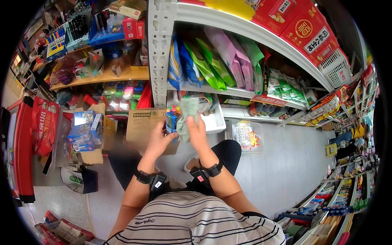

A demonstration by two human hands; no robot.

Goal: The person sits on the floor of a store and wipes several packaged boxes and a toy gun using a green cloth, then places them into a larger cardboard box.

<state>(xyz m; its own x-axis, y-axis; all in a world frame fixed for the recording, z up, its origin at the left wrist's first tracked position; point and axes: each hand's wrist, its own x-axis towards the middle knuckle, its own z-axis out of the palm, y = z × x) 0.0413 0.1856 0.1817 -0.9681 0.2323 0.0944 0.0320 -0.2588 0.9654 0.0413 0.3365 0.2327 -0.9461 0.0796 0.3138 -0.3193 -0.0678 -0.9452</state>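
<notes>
My left hand [157,138] is closed around a blue pack of colouring pens [172,119], its multicoloured tops pointing up and away from me. Beside it, my right hand [197,131] grips a crumpled pale green cloth [189,111], thumb on top. The cloth hangs close along the pack's right side; whether the two touch I cannot tell. Both hands are in front of my knees, above a cardboard box [141,127] and a white plastic bin [219,117]. Part of the bin's contents is hidden behind the cloth.
Ahead, a white metal shelf [162,49] holds upright coloured bags [216,67]. Stationery fills a wooden shelf [122,74] at the left, with blue boxes [83,132] in a carton below. A clear lidded tub [247,139] stands on the grey floor [281,163] to the right.
</notes>
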